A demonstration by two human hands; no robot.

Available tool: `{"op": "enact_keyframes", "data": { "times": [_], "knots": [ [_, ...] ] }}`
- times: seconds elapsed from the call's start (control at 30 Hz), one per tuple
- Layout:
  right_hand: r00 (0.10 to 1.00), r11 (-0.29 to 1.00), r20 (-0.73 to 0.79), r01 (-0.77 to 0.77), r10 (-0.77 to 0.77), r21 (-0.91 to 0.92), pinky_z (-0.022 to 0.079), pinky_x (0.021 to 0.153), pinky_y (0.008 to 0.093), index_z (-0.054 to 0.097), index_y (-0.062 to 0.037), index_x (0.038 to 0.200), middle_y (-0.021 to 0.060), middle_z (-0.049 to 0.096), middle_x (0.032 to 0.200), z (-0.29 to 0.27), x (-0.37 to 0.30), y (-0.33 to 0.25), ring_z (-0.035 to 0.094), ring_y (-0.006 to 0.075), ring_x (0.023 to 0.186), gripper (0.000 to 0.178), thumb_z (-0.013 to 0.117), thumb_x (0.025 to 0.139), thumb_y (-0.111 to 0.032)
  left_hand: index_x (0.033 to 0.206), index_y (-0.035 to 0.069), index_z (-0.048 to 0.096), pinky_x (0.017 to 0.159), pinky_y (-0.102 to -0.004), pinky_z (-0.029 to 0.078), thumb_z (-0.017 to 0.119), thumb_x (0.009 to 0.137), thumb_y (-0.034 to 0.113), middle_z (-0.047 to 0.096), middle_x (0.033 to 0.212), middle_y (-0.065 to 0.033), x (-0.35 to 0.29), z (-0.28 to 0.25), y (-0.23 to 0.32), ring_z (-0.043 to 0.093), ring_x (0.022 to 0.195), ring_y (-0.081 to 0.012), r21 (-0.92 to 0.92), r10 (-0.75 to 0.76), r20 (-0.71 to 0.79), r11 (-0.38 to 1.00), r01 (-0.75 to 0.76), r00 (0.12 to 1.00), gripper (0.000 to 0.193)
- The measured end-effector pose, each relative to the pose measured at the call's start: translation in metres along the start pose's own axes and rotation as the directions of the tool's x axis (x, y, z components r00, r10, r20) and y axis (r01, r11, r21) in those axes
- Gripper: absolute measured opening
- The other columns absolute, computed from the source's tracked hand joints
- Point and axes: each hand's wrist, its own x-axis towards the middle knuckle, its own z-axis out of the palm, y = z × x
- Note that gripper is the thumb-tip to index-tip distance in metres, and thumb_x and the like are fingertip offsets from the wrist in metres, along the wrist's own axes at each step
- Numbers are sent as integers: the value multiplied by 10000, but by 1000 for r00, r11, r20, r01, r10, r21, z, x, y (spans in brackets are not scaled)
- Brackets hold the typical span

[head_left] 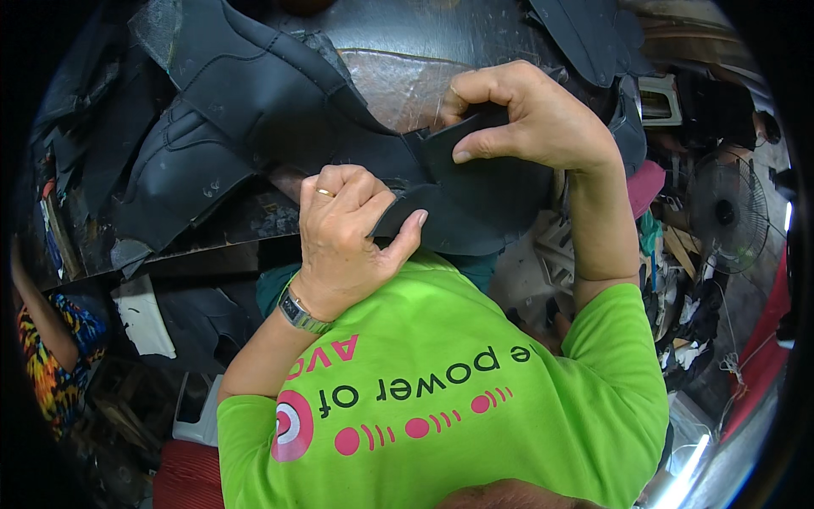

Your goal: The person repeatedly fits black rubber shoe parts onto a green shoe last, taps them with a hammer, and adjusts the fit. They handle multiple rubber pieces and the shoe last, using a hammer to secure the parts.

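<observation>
A black leather shoe upper (487, 199) spans the space between my hands, over the table's near edge. My right hand (543, 119) grips its upper edge, thumb on the near face and curled fingers behind. My left hand (343, 225) is closed on a rounded flap at the left, with the thumb along its edge; the fingertips are hidden. Between the hands, the leather shows a notch and an overlapping seam. Larger stitched black leather pieces (246, 102) lie to the left and run up against the held part.
The dark worktable (398, 34) has a brown worn patch (398, 85). More black pieces (585, 34) lie at far right. A fan (725, 208) stands at the right beside scraps. Another person's arm (47, 322) shows at the left. A white sheet (144, 314) hangs below the table edge.
</observation>
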Motion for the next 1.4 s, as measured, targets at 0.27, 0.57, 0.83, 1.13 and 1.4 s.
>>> {"op": "enact_keyframes", "data": {
  "times": [0.27, 0.57, 0.83, 1.13, 1.4],
  "knots": [
    [999, 997, -23, -49, 50, 52, 489, 771, 296, 633, 32, 938, 69, 652, 844, 14, 8, 8, 588, 148, 803, 328, 835, 688, -33, 721, 49, 657, 765, -378, 371, 830, 688, 210, 580, 783, -37, 0, 3, -1, 549, 841, -230, 23, 11, -15, 1000, -11, 1000, 240],
    [999, 999, -42, -23, 25, 43, 491, 773, 298, 631, 27, 949, 65, 649, 845, 18, 9, 12, 589, 150, 804, 328, 833, 698, -39, 710, 52, 645, 755, -385, 376, 828, 674, 179, 582, 788, -40, 0, 6, -1, 548, 829, -232, 41, 17, -36, 999, -16, 999, 225],
    [1000, 999, -19, -5, 6, 38, 497, 753, 321, 626, 36, 958, 101, 645, 846, 18, 9, 14, 596, 202, 788, 305, 816, 744, -70, 716, 65, 641, 761, -385, 381, 825, 681, 184, 590, 797, -32, 0, 6, -1, 556, 846, -230, 47, 0, -23, 999, 1, 1000, 221],
    [999, 1000, 31, 22, -22, -2, 497, 742, 353, 627, 46, 995, 136, 646, 859, 16, 15, 14, 597, 253, 779, 274, 764, 846, -139, 722, 65, 644, 771, -382, 387, 814, 705, 200, 596, 802, -23, 0, 4, 1, 567, 875, -228, 53, 12, -25, 999, -10, 1000, 218],
    [999, 995, 39, 16, -13, -96, 514, 749, 367, 660, 38, 1021, 177, 688, 897, 18, 20, 10, 656, 298, 814, 251, 753, 832, -99, 743, 60, 653, 783, -383, 389, 805, 733, 224, 600, 819, -31, -2, 5, -1, 571, 902, -234, 68, 34, -22, 997, -33, 999, 224]
  ]
}}
